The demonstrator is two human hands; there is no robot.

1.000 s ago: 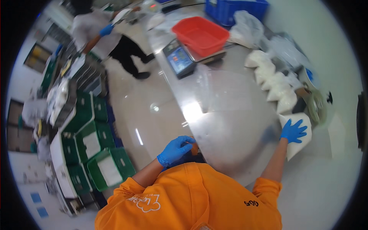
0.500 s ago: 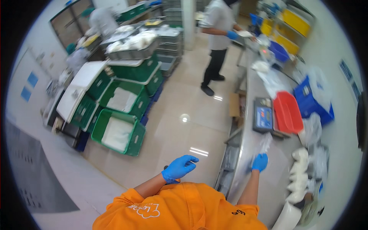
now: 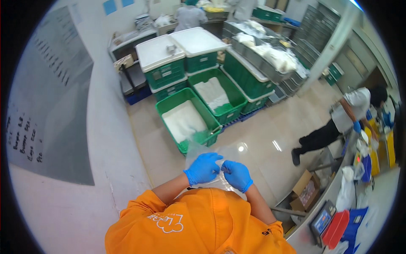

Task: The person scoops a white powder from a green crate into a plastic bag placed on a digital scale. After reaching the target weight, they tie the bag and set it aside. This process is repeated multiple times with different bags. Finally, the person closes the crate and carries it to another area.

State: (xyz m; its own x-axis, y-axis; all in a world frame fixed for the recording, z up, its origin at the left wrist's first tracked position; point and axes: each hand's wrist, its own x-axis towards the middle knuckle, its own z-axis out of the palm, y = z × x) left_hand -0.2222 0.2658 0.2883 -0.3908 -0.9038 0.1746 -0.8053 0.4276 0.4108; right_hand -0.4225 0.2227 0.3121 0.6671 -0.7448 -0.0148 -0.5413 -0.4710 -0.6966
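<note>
A clear plastic bag point(image 3: 218, 183) is held close in front of the orange-clad chest I look down on from the head camera. The blue-gloved left hand point(image 3: 204, 168) is mostly closed, fingers curled on the plastic; the right hand point(image 3: 237, 175), just beside it, also curls inward, gripping the bag between bent fingers. Beyond the bag, I see a green bin point(image 3: 163, 120) holding white material, with a second green bin point(image 3: 237, 111) farther off. At near right, a red tub point(image 3: 337, 230) stands beside a scale point(image 3: 322, 221); at far right, a co-worker point(image 3: 350, 111) leans over.
</note>
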